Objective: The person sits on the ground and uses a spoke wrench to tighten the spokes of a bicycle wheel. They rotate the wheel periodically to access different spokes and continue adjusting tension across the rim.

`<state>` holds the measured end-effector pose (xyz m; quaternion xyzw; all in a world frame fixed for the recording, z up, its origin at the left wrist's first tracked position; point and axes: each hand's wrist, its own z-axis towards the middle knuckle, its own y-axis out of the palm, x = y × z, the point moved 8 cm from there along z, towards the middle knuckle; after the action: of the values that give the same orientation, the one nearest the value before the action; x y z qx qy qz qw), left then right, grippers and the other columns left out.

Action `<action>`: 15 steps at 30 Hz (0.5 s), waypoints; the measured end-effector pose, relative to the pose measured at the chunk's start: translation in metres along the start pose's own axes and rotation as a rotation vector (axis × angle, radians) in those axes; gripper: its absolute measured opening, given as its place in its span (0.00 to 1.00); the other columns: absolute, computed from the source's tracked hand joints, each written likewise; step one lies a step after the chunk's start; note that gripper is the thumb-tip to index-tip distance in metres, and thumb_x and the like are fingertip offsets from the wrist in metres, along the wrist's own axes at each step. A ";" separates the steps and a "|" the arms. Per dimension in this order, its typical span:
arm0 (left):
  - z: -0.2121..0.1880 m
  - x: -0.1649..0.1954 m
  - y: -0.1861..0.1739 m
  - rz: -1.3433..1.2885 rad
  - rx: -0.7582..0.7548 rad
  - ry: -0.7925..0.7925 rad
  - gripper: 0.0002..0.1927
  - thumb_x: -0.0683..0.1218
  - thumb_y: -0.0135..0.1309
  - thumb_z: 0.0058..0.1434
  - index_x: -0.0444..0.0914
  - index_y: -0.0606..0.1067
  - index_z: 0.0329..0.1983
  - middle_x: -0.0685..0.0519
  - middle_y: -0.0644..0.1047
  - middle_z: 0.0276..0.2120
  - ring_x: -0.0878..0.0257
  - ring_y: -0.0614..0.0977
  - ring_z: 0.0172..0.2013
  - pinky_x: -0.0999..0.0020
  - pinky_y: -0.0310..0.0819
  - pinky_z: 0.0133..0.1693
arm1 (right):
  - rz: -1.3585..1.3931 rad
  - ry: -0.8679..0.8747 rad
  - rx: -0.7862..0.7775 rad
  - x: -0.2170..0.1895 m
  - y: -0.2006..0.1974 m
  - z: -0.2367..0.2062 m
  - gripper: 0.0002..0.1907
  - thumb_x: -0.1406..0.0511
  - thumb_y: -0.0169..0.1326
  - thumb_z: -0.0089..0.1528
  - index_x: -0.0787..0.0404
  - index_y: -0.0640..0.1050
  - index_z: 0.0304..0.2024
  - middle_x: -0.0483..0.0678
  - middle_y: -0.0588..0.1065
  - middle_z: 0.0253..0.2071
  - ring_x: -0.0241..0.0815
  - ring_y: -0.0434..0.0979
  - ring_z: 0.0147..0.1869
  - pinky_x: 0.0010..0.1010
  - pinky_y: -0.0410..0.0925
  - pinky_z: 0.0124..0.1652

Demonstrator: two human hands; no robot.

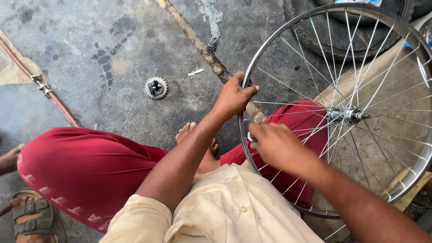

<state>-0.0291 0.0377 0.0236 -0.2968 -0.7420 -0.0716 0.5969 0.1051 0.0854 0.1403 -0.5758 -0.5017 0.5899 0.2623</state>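
A bare bicycle wheel rim (315, 15) with thin metal spokes and a central hub (348, 115) stands upright over my lap. My left hand (234, 96) grips the rim's near left edge from outside. My right hand (276, 146) reaches in among the spokes at the rim's inner side, fingers closed on a small metal tool (251, 137) at a spoke end. My red-trousered legs (85, 171) are folded under the wheel, and a bare foot (186, 132) shows between them.
A toothed sprocket (155, 87) lies on the stained concrete floor to the left. A copper-coloured pipe (45, 90) runs along the far left. A black tyre (342, 40) lies behind the wheel. A sandalled foot (33, 216) sits at lower left.
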 end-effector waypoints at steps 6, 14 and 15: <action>0.000 0.000 -0.003 0.027 0.011 0.046 0.20 0.56 0.61 0.56 0.36 0.71 0.36 0.50 0.75 0.24 0.60 0.78 0.27 0.58 0.73 0.33 | -0.158 0.113 -0.025 0.018 0.022 0.006 0.18 0.62 0.60 0.54 0.64 0.72 0.41 0.54 0.75 0.25 0.59 0.80 0.32 0.49 0.72 0.32; 0.004 0.004 0.000 -0.037 0.008 0.038 0.18 0.53 0.63 0.57 0.35 0.71 0.36 0.51 0.76 0.24 0.62 0.78 0.26 0.61 0.73 0.32 | -0.277 0.026 0.166 0.014 0.043 -0.004 0.02 0.66 0.54 0.57 0.57 0.75 0.32 0.51 0.75 0.25 0.50 0.80 0.29 0.45 0.72 0.32; 0.004 0.006 0.000 -0.055 0.011 0.035 0.18 0.52 0.62 0.57 0.35 0.71 0.37 0.52 0.75 0.23 0.63 0.77 0.25 0.62 0.73 0.30 | -0.282 0.024 0.154 0.016 0.041 -0.003 0.03 0.66 0.54 0.57 0.58 0.76 0.34 0.51 0.75 0.25 0.51 0.80 0.28 0.45 0.72 0.31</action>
<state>-0.0327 0.0418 0.0280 -0.2715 -0.7396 -0.0891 0.6093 0.1159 0.0859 0.0976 -0.4848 -0.5277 0.5769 0.3920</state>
